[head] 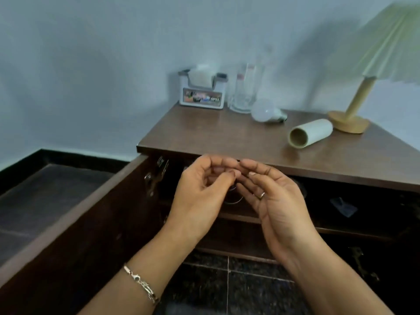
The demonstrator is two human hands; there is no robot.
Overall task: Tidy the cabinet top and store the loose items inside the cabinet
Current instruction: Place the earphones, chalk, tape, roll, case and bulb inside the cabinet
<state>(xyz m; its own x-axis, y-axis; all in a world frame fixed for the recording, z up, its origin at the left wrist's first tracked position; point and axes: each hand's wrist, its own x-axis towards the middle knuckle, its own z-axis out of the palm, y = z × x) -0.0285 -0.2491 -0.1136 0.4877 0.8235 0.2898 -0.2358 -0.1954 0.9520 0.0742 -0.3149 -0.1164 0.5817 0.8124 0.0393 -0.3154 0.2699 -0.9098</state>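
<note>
Both hands raised at frame centre, in front of the open cabinet point(250, 214), just under the front edge of the top point(227, 135). Left hand point(200, 189) palm turned inward, fingers curled, thumb and forefinger tips drawn together. Right hand point(275, 196) facing it, fingers bent toward the left, a ring point(262, 194) on one finger. Fingertips of the two hands meeting or nearly so at centre; a small dark speck seen at that junction, too small and blurred to name. Cannot tell whether either hand pinches anything. Bracelet point(143, 284) on the left wrist, lower left of the frame.

Loose items all on the top, up and right of the hands and well apart from them. Bulb point(267, 110) lying on its side at upper centre-right. Tube point(310, 133) lying on its side just right of the bulb, open end facing lower left. Glass point(244, 92) upright behind the bulb, near the wall. Holder point(202, 92) with white paper, left of the glass at the back corner. Lamp point(354, 110) at the right, base on the top, pleated shade running off the upper right corner.

Door point(79, 212) swung open to the left, hinge point(156, 176) showing at its inner edge. Shelf point(238, 214) visible behind the hands, interior dark; a dark object point(343, 208) lying inside at the right, unclear. Dark tiled floor point(227, 280) below.
</note>
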